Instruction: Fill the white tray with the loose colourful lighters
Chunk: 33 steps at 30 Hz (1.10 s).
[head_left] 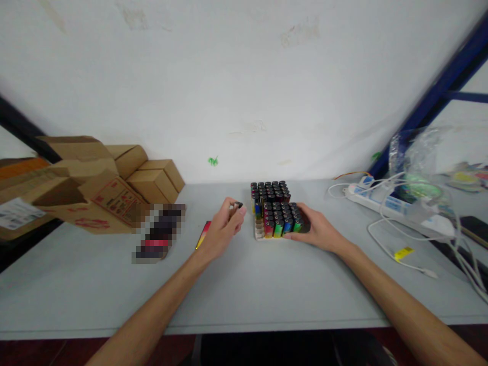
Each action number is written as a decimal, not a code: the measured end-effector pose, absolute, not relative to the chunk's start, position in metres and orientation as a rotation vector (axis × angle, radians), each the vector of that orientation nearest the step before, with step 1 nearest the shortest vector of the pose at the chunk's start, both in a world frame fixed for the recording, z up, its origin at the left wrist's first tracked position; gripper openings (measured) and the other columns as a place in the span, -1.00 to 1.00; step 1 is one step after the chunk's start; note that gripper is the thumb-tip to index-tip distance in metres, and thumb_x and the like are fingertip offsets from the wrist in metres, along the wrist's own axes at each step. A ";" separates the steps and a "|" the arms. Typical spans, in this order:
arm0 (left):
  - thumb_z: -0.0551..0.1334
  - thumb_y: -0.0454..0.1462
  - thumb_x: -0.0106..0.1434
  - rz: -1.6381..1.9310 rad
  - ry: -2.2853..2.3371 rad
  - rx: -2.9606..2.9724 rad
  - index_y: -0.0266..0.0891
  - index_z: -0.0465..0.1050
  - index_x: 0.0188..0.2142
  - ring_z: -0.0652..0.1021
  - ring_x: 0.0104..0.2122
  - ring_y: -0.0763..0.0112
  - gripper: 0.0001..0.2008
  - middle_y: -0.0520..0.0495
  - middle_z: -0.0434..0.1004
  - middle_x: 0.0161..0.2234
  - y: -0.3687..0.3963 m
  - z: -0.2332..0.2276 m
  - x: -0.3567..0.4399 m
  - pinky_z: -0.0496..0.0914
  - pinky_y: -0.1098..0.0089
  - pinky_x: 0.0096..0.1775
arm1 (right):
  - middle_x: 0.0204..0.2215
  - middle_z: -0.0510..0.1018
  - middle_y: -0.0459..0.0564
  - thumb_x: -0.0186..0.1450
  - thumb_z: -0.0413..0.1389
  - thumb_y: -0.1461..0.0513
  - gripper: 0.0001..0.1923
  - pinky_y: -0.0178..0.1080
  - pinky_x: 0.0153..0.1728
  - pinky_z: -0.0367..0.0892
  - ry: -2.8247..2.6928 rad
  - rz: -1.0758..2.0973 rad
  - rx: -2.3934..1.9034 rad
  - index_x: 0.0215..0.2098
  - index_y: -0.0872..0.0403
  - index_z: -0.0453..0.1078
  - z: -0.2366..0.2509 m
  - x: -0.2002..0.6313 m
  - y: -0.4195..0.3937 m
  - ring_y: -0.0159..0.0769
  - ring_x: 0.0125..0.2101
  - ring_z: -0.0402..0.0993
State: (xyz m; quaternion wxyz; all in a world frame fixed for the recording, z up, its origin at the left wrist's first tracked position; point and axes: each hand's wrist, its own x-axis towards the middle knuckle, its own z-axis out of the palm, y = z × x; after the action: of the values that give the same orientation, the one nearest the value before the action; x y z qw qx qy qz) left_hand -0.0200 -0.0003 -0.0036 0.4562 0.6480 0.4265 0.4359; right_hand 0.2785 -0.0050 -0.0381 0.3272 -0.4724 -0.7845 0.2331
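"Holding what, that left hand [223, 226]?"

"It pinches a black-topped piece [238, 205]; fingers hide most of the body, so its long axis is uncertain, though the top shows toward the right."

"And the tray [261, 237]?"

"Just to that hand's right, across a narrow gap, nearer the back edge of the tabletop [290, 290] than the front. Upright black-capped cylinders [278, 227] crowd it. Uncovered sockets [259, 224] line the front part of its left edge, so the left hand is nearer them."

"The right hand [318, 227]?"

"Curved round the tray's front right corner, thumb forward; whether it grips or merely rests, I can't tell."

"Room for moving?"

"A broad strip of tabletop runs from the tray to the front edge. Behind the tray, the wall [229, 101] stands close. A red-and-yellow piece [203, 235] lies just left of the left hand."
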 end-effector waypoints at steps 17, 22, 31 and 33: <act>0.43 -0.13 0.29 1.124 1.026 2.011 -0.20 0.71 -0.14 0.68 -0.17 0.24 -0.77 -0.14 0.72 -0.16 0.011 -0.011 -0.028 0.61 0.21 0.01 | -0.06 0.65 0.10 0.16 0.43 -0.07 -0.22 -0.10 -0.14 0.52 -2.048 0.693 -1.161 0.19 0.10 0.33 -0.036 0.275 -0.008 -0.02 -0.14 0.59; 0.39 -0.09 0.32 1.100 1.069 2.097 -0.21 0.69 -0.13 0.70 -0.21 0.23 -0.74 -0.16 0.73 -0.16 0.012 -0.018 -0.026 0.62 0.21 -0.03 | -0.05 0.65 0.11 0.16 0.43 -0.05 -0.22 -0.10 -0.16 0.52 -2.048 0.691 -1.160 0.20 0.09 0.33 -0.037 0.274 -0.008 -0.03 -0.15 0.59; 0.43 -0.20 0.25 1.029 1.157 1.975 -0.15 0.48 -0.15 0.73 -0.20 0.22 -0.77 -0.04 0.74 -0.24 0.001 -0.005 -0.014 0.60 0.20 -0.06 | -0.09 0.65 0.09 0.14 0.43 -0.09 -0.19 -0.08 -0.16 0.53 -2.060 0.696 -1.158 0.21 0.07 0.31 -0.037 0.272 -0.009 -0.03 -0.17 0.59; 0.43 -0.20 0.25 1.029 1.181 1.982 -0.15 0.47 -0.22 0.73 -0.23 0.22 -0.81 -0.03 0.74 -0.28 0.000 -0.005 -0.012 0.60 0.20 -0.07 | -0.08 0.65 0.09 0.14 0.43 -0.09 -0.18 -0.09 -0.17 0.52 -2.064 0.699 -1.152 0.22 0.08 0.31 -0.037 0.272 -0.009 -0.04 -0.18 0.59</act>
State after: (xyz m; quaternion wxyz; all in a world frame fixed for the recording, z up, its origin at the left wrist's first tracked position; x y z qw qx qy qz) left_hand -0.0125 0.0005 -0.0052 0.3028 0.7478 0.4455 0.3882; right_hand 0.2718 -0.0090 -0.0368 0.3318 -0.4408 -0.7899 0.2676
